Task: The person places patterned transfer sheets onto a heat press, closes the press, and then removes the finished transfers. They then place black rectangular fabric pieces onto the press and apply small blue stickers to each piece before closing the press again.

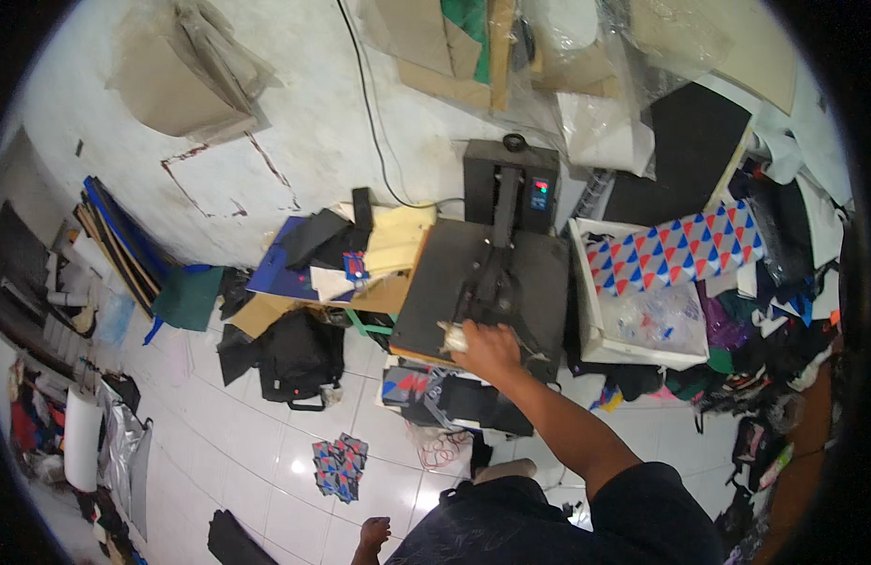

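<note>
My right hand [489, 352] is closed around the pale, wrapped handle [454, 337] of a black heat press [530, 282]. The press's wide, flat top plate sits below its upright column, which carries a small lit control panel [542, 193]. My left hand [373, 534] hangs low over the floor, its fingers loosely bent and a little apart, with nothing seen in it. Nearest to it, on the tiles, lies a small pile of grey, red and blue patterned pieces [340, 467]. More patterned and black pieces [454, 397] are stacked under the front of the press.
Right of the press stands a white box [586, 320] with a patterned sheet [680, 247] across it. Fabric scraps [756, 367] heap beyond. Left are papers and dark cloth [313, 240], a black bag [302, 358] and leaning boards [125, 240]. A black cable [365, 89] runs down the wall.
</note>
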### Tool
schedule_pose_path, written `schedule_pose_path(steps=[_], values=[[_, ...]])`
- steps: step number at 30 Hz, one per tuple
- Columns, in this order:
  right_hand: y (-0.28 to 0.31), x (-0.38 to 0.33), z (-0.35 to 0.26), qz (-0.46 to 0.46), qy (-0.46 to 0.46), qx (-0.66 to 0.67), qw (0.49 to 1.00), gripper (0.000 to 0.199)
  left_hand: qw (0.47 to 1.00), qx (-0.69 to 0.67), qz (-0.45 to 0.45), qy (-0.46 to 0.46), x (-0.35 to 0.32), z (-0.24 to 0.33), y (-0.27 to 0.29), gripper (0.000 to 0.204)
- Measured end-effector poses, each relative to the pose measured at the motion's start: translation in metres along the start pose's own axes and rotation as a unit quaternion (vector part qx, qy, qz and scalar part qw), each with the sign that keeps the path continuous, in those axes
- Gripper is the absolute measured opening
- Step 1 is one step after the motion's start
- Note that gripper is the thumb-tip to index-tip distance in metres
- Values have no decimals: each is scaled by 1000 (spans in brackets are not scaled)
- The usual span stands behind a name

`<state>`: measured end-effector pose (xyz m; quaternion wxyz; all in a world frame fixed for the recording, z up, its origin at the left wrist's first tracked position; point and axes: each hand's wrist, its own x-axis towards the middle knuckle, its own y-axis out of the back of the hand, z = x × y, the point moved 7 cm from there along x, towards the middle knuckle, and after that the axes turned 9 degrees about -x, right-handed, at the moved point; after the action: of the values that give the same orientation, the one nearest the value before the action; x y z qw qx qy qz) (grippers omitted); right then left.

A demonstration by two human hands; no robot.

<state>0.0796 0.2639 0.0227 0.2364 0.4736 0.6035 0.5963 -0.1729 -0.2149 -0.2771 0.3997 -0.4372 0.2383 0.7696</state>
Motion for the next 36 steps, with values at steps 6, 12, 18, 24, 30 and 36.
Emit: schedule_pose_path(steps=[6,12,18,24,30,36], values=[[2,1,3,-6,6,22,1000,37,996,35,46,-73,38,63,-30,31],[11,4,2,0,14,45,999,37,985,94,92,-108,33,94,-61,34],[10,1,13,9,4,84,996,40,885,409,165,-149,17,113,-60,37],[2,-4,-1,39,5,129,991,37,609,718,100,-322,33,144,0,18],[-2,-11,8,53,-20,128,990,36,835,431,109,-323,65,201,-64,35],[4,-7,13,45,-10,111,993,35,928,225,25,-296,55,250,-151,33]])
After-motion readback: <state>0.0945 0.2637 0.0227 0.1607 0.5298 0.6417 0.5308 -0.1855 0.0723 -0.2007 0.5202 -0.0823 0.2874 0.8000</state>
